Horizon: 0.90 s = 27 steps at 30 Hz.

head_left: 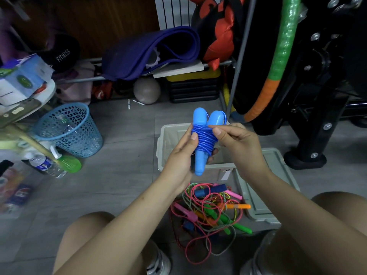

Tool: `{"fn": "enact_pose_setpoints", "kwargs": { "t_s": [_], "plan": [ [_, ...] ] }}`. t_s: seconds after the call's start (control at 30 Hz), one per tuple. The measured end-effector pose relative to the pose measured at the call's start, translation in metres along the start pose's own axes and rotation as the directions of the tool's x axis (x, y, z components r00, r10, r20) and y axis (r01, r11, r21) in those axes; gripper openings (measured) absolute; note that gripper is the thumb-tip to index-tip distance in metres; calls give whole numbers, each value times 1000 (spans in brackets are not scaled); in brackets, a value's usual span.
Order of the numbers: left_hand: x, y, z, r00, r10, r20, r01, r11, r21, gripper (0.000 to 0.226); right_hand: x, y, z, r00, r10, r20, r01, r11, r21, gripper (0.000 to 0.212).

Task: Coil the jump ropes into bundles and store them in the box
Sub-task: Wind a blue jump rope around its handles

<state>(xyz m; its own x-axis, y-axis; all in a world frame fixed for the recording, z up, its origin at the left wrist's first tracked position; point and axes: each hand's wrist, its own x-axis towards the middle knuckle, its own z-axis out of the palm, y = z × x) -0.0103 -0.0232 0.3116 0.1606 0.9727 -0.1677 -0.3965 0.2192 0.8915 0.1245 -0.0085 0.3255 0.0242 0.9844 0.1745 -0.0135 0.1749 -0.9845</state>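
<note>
Blue plastic fills the middle of the scene: a blue rope [203, 139] with its two handles side by side and its cord wound tightly round them. The left hand [181, 157] grips the bundle from the left, thumb laid along the coils and fingers curled behind, their tips showing at the right of the handles. The right hand [236, 141] comes in from the right, thumb and forefinger pinching the cord at the top of the winding, just below the rounded handle heads; the other fingers are curled in behind.

The bundle is held in the air above the box [165, 143], a pale grey open tub on the tiled floor [123, 159]. From here I cannot tell what lies inside it. Its lid [278, 175] lies flat on the floor against the box's right side.

Nearer the person, between the bare knees, lies the pile [210, 211] of loose ropes: pink, green, orange and dark blue handles in a tangle of red, pink, yellow and grey cords, touching the near wall of the box.

To the left stands a blue mesh basket [69, 130], with a water bottle [46, 164] lying near it. Behind the box, a purple mat [151, 52] is draped over a rack, and a grey ball [147, 90] sits beneath.
</note>
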Motion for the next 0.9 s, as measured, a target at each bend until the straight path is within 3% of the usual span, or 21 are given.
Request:
{"fn": "enact_pose_setpoints", "kwargs": {
  "t_s": [0.13,0.33,0.43,0.53,0.63,0.7,0.8,0.9],
  "plan": [
    [1,0,-2,999,-38,19,39,998,-46,42,1,2,2,999,-52,5,52,994,-92,19],
    [0,-1,2,992,-123,38,127,981,-149,48,-2,13,6,997,-49,-55,40,987,-158,23],
    [1,-1,-2,995,-79,57,83,994,-74,47,-2,15,6,999,36,19,-36,999,-5,26],
    [1,0,-6,999,-39,21,38,998,57,49,-3,14,7,998,67,-16,-65,993,95,25],
    [6,1,-11,980,197,-36,-171,915,365,42,-3,11,8,997,39,-69,-29,991,129,22],
    [6,5,-10,942,320,-104,-255,881,398,37,-3,10,10,995,40,-90,-26,988,150,22],
    [2,11,-10,913,388,-124,-307,856,417,27,-3,10,12,996,41,-82,-31,992,126,24],
    [5,21,-17,919,390,-55,-293,771,565,21,-3,10,12,999,24,-37,-21,997,74,26]
  ]
}}
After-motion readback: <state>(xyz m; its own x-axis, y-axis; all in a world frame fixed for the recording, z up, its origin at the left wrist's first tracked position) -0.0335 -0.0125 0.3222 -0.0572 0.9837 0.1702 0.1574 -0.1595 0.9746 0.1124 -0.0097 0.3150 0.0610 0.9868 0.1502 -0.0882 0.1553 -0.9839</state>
